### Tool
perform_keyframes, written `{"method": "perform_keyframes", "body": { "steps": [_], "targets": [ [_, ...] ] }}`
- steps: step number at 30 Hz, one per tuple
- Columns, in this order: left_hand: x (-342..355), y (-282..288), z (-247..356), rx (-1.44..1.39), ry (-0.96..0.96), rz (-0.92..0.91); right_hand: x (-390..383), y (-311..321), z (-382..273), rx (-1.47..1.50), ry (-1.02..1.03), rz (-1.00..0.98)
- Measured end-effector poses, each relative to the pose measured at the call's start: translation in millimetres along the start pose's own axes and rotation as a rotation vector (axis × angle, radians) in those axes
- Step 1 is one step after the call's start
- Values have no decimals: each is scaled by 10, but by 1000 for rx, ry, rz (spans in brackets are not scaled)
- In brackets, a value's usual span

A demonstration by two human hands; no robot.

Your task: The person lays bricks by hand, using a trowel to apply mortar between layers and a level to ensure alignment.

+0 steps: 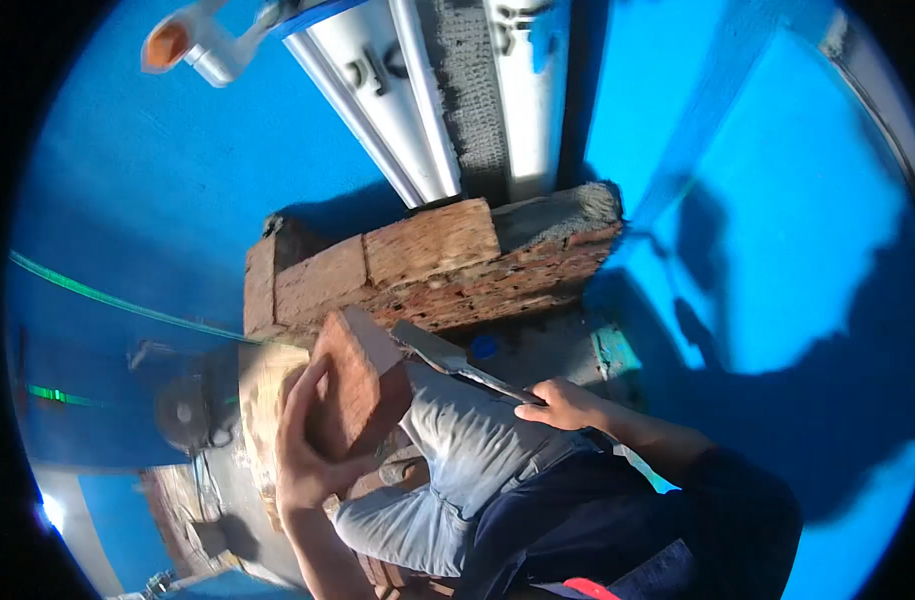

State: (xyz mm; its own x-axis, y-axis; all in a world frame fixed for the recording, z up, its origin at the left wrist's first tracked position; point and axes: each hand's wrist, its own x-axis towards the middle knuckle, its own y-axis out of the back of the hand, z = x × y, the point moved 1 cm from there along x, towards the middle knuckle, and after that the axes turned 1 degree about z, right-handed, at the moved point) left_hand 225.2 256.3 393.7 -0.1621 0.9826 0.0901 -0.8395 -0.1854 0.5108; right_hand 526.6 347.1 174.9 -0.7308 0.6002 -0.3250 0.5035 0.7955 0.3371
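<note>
My left hand grips a reddish brick from its left side and underneath, holding it tilted in front of my knees. A trowel is in my right hand, its fingers closed round the handle. The flat metal blade points left, close to the brick's upper right edge; I cannot tell if they touch. Just beyond both hands stands a low brick wall. Several bricks lie along its top, and grey mortar covers the top at the right end.
Two pale metal profiles rise behind the wall, with a rough grey strip between them. Blue panels surround the work. A light wooden block is by my left hand. A dark round object sits farther left, blurred.
</note>
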Motion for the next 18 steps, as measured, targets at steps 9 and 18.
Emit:
{"method": "perform_keyframes", "body": {
  "steps": [9,18],
  "targets": [
    [1914,-1546,579,446,-366,-412,-752,-55,462,39,-167,207],
    [2724,-2528,305,766,-290,-511,-845,-22,780,199,-224,334]
  ]
}}
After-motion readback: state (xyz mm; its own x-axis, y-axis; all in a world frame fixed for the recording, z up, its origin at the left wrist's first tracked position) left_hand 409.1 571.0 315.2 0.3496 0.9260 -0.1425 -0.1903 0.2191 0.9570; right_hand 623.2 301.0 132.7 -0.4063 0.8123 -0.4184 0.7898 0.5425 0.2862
